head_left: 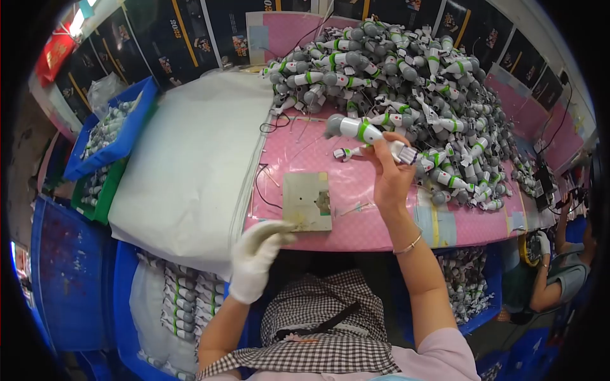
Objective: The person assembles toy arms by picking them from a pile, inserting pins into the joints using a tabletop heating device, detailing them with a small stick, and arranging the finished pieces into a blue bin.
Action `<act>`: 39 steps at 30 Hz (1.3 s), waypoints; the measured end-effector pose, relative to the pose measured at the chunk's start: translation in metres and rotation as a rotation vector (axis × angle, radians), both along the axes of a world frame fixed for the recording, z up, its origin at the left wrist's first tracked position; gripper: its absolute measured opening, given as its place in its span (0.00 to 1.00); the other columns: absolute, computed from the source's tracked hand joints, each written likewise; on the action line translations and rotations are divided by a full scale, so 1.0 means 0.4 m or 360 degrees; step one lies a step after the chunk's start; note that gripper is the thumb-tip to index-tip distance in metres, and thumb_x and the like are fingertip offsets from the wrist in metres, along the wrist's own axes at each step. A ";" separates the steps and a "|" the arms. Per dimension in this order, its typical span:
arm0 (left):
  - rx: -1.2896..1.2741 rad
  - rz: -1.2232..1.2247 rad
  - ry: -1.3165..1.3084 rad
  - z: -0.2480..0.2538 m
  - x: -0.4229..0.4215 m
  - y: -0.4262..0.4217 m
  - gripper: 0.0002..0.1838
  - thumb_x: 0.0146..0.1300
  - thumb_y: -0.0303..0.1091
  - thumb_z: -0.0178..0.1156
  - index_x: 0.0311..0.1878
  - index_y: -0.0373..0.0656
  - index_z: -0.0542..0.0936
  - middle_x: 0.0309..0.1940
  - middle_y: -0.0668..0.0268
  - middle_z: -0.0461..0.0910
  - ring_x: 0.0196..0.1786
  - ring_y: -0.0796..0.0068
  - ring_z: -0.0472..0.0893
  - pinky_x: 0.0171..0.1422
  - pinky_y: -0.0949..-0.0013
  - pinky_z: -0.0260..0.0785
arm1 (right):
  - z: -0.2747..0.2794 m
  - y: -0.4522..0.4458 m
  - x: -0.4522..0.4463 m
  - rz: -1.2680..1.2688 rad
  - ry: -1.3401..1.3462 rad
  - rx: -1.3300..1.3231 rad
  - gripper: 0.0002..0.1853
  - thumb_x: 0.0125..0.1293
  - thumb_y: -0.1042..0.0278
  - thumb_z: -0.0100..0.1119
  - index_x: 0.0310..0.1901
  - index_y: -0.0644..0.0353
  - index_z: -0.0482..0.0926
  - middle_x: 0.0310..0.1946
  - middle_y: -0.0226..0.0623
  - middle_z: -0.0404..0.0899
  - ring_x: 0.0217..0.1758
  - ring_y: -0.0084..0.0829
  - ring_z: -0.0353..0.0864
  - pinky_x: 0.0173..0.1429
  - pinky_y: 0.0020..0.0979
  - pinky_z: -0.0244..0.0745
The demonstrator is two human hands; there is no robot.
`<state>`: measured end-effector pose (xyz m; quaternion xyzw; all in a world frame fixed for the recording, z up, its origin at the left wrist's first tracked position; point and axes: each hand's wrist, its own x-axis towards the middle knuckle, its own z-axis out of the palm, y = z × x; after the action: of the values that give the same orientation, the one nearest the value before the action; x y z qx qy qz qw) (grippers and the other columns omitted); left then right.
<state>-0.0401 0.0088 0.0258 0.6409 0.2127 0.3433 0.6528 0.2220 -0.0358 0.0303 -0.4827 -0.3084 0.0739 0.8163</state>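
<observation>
My right hand (393, 166) is closed around the lower end of a white toy figure part (368, 133). This piece looks like a toy limb, with a green band and a rounded grey end pointing left. It is held up above the pink table covering. My left hand (257, 257), in a white glove, hangs near the table's front edge with its fingers stretched out and nothing visible in it. Just beyond its fingertips a grey metal box (302, 193) sits on the pink surface.
A tall heap of similar toy limbs (438, 95) covers the back and right. White sheeting (190, 146) lies at left, beside a blue tray (143, 111) over a green one (111, 193). Blue bins of parts flank my lap. Another person's gloved hand (544, 243) shows far right.
</observation>
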 end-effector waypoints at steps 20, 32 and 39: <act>-0.1241 -0.0533 -0.0771 -0.053 0.201 0.009 0.26 0.69 0.43 0.51 0.66 0.43 0.61 0.57 0.60 0.73 0.56 0.64 0.77 0.60 0.62 0.72 | -0.170 -0.205 -0.163 0.1469 0.0651 0.0304 0.20 0.59 0.71 0.65 0.54 0.58 0.76 0.37 0.36 0.74 0.37 0.22 0.72 0.42 0.25 0.73; -0.1938 -0.0568 -0.0992 -0.143 0.155 0.015 0.23 0.73 0.50 0.40 0.61 0.44 0.67 0.51 0.60 0.75 0.50 0.65 0.76 0.58 0.59 0.70 | -0.063 -0.202 -0.230 0.1032 -0.0877 -0.0361 0.20 0.49 0.83 0.67 0.46 0.56 0.83 0.38 0.31 0.69 0.38 0.24 0.70 0.40 0.23 0.67; -0.2577 -0.0589 -0.1141 -0.114 0.097 -0.037 0.27 0.70 0.54 0.43 0.62 0.45 0.68 0.47 0.61 0.77 0.46 0.61 0.78 0.50 0.50 0.75 | -0.071 -0.156 -0.163 0.0820 0.0312 -0.0423 0.16 0.72 0.67 0.48 0.54 0.70 0.75 0.46 0.41 0.79 0.31 0.22 0.77 0.38 0.22 0.74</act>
<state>-0.0012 -0.0058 -0.0196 -0.1361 0.0665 0.1573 0.9759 0.1570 -0.0982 0.0018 -0.4817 -0.3283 0.3644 0.7263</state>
